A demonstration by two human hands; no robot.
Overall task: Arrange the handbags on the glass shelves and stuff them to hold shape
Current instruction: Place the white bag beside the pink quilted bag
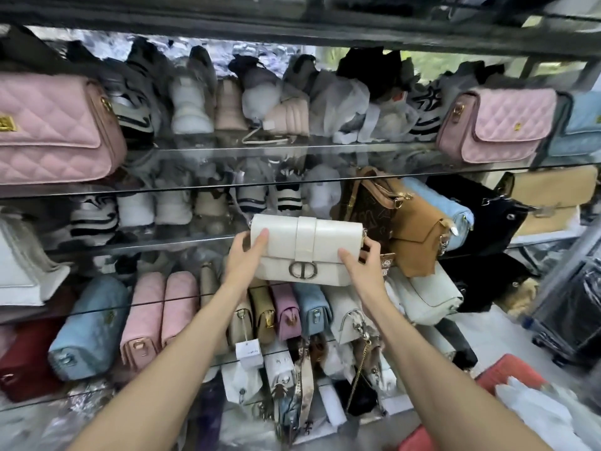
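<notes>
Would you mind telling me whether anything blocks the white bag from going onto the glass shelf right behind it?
Both the left hand and the right hand hold the white bag at the shelf edge. Behind and left, the glass looks bare. To the right, a brown bag and a tan bag crowd that side.

Both my bare forearms reach up and forward, converging toward twelve o'clock. My left hand [247, 252] sits at about eleven o'clock, fingers [261, 241] pointing up and curled over an edge, thumb tucked behind. My right hand [364, 262] sits at one o'clock, palm turned inward, thumb stretched toward the left hand, fingertips wrapped around the far side. Both wrists are slightly cocked back, and both hands are closed in a grip.
</notes>
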